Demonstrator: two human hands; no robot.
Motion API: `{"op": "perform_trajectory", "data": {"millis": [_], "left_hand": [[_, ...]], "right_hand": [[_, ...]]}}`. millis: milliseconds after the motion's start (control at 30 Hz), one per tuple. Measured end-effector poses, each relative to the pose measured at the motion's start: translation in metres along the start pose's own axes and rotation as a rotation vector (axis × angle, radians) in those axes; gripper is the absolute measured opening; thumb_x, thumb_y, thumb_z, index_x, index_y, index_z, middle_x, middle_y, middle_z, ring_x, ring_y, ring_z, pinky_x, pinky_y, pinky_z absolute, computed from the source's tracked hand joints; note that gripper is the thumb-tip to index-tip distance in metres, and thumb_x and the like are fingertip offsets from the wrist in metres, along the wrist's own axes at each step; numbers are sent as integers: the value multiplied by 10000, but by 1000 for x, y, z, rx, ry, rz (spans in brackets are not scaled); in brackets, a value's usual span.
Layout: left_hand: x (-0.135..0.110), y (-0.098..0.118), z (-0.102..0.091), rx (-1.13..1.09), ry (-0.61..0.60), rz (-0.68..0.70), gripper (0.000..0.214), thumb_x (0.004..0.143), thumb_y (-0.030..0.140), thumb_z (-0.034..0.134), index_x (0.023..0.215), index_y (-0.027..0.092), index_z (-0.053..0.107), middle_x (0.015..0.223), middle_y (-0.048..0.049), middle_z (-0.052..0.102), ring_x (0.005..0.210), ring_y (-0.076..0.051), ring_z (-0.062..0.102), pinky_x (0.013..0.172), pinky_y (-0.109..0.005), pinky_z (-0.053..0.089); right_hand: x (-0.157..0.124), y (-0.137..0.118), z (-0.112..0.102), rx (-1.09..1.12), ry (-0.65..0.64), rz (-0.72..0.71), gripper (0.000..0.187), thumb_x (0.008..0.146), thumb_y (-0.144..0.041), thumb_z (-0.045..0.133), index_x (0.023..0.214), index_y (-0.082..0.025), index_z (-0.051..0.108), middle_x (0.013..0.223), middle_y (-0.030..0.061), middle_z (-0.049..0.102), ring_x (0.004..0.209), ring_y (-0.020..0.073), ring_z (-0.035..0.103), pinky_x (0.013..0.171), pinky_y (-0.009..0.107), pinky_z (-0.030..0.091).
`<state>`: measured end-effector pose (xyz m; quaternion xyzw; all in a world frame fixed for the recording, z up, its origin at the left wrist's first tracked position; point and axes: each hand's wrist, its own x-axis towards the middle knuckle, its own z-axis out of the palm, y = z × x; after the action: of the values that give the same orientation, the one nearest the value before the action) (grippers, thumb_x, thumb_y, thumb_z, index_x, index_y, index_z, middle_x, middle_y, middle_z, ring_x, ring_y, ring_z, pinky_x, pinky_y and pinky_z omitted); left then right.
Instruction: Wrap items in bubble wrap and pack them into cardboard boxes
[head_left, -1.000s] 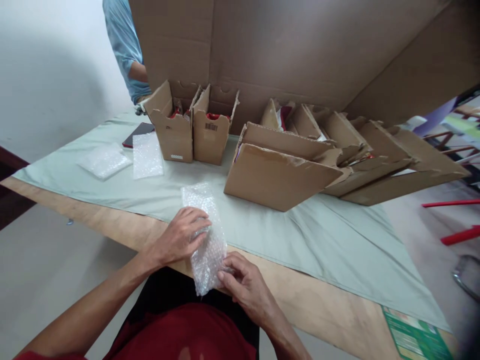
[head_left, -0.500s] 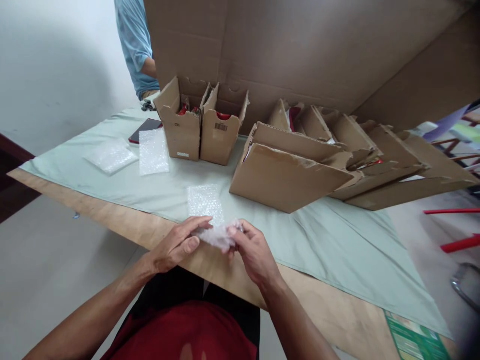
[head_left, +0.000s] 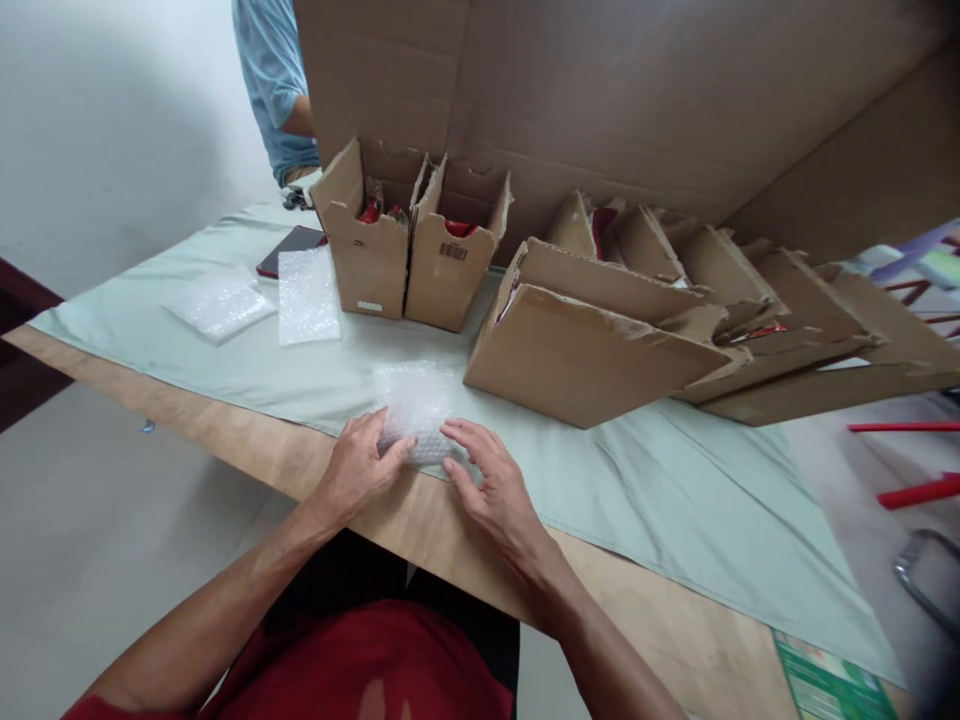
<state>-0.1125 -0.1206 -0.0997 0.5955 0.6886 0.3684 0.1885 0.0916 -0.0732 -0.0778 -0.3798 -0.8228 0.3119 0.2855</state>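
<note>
Clear bubble wrap (head_left: pixel 417 410) lies at the table's near edge, its front part looking layered. At its left side is my left hand (head_left: pixel 365 462), open, with fingertips on the left edge and the thumb lying on the front part. My right hand (head_left: pixel 486 478) is open at the right side, fingers bent and apart from the thumb, holding nothing. Whether its fingertips touch the wrap I cannot tell.
More bubble wrap pieces, one upright (head_left: pixel 307 296) and one slanted (head_left: pixel 221 305), lie at the left beside a dark flat device (head_left: pixel 291 250). Open cardboard boxes (head_left: pixel 450 260) and a larger carton (head_left: pixel 589 350) line the back. A person in a blue shirt (head_left: pixel 270 85) stands behind.
The crumpled bubble wrap held up in my right hand is now flat on the piece on the table. My right hand has let go and opened.
</note>
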Motion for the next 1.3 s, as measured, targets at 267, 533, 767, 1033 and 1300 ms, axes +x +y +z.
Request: {"op": "perform_trajectory", "data": {"millis": [267,533,767,1033,1300], "left_hand": [[-1,-17,0,179,215,127,577,949,295,543,1498,153,431,1013,-85,704,969,-256,657,929,-439,530],[-17,-4,-15,245,68,436,339,887,274,696,1217,211,658,1474,-163,536,1412,-374,441,1138,-583,392],[-27,9,-17,-17,-46,392,145,935,190,599,1004,205,726,918,-46,765,906,-216,697,945,-428,525],[-18,5,3,87,32,305,217,934,195,574,1103,195,711,985,-75,767,882,-233,711,828,-396,572],[-25,8,-10,31,34,428,231,920,280,659,1138,211,689,1166,-106,712,1113,-272,653,967,-453,527]], "right_hand": [[15,2,11,-410,-195,-99,345,921,-192,608,1260,-189,671,1343,135,653,1123,296,602,945,464,517],[12,1,11,-501,-145,-165,275,987,-126,485,1112,-214,714,1299,114,682,1036,277,596,830,424,475],[-5,-13,-14,-314,-216,-66,248,1027,-234,482,908,-222,699,842,46,739,819,221,623,809,391,446],[-23,-7,-10,-479,7,-273,226,962,-210,572,1169,-191,660,1190,131,712,1067,285,614,891,428,440],[-18,-1,-10,-198,-146,-21,246,996,-184,511,1153,-232,695,1102,61,778,995,240,684,912,422,475]]}}
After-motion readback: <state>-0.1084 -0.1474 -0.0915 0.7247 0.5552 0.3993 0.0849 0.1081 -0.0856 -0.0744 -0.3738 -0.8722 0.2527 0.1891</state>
